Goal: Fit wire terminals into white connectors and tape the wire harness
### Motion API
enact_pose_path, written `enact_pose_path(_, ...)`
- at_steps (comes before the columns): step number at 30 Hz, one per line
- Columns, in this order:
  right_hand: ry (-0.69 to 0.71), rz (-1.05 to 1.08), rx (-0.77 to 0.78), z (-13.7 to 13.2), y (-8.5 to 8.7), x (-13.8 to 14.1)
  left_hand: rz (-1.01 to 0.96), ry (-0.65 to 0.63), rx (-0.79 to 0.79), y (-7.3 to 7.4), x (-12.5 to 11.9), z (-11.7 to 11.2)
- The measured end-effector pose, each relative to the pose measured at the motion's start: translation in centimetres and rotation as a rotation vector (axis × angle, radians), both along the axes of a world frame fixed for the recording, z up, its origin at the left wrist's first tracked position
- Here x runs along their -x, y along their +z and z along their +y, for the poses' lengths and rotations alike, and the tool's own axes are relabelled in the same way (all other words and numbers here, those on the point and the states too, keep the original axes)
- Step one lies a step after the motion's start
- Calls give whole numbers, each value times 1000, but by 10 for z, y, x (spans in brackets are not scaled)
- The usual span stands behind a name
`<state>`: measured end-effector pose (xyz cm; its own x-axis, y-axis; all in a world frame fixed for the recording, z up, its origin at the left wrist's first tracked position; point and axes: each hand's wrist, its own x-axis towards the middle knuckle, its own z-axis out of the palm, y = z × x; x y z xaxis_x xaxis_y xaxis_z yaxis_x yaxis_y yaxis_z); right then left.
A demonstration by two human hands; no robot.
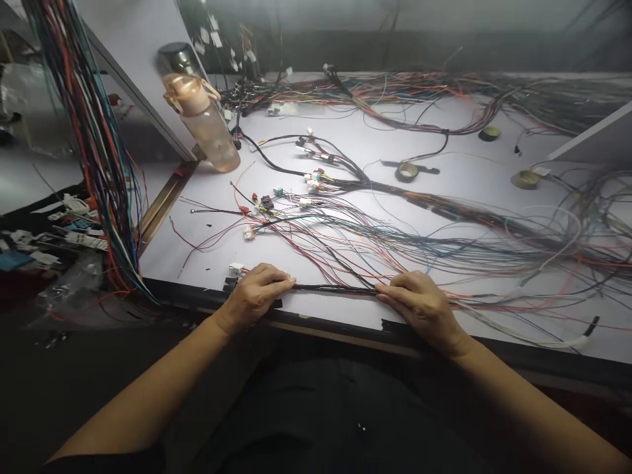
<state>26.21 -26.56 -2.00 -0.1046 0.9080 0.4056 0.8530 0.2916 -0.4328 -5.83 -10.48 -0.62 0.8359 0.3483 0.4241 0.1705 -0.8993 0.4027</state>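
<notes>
- Pinching thin dark wire bundle (336,288) with fingers of left hand (259,289), closed on its left part, just beside white connector (237,268).
- Gripping same bundle farther right with closed fingers of right hand (419,303).
- Holding bundle stretched nearly straight between both hands, near front edge of white bench (162,260).
- Facing loose coloured wires (355,230) spreading behind the bundle, plus tape roll (406,178) farther back and bottle (212,135) at back left.
</notes>
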Motion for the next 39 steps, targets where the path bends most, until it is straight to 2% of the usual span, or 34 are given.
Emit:
enact_pose_path(6, -16, -202, -43, -6, 8, 3, 117, 14, -213, 6, 5, -10)
enact_pose_path(10, -23, -209, -107, 5, 16, 22, 106, 76, -275, 12, -4, -23)
enact_pose_path(15, 101, -160, -120, 35, 20, 68, 19, 135, -215, 7, -39, -30)
enact_pose_path(18, 96, -169, -121, 45, 13, 85, 1, 133, -181, -2, -52, -30)
enact_pose_path(23, 87, -73, -83, 41, -3, 84, -74, 135, -64, -12, -51, -32)
enact_pose_path(27, 101, 29, -43, 43, 2, 75, -94, 146, 27, -10, -48, -32)
enact_pose_path(30, 89, 89, -82, 67, 20, 69, -77, 130, 71, -7, -51, -32)
enact_pose_path(34, 24, -26, -118, 129, 43, 76, -105, 134, 58, -9, -53, -32)
enact_pose_path(36, 26, -138, -81, 160, 43, 87, -108, 138, 52, -11, -53, -31)
enact_pose_path(39, 55, -286, -47, 192, 33, 104, -101, 128, 41, -13, -52, -31)
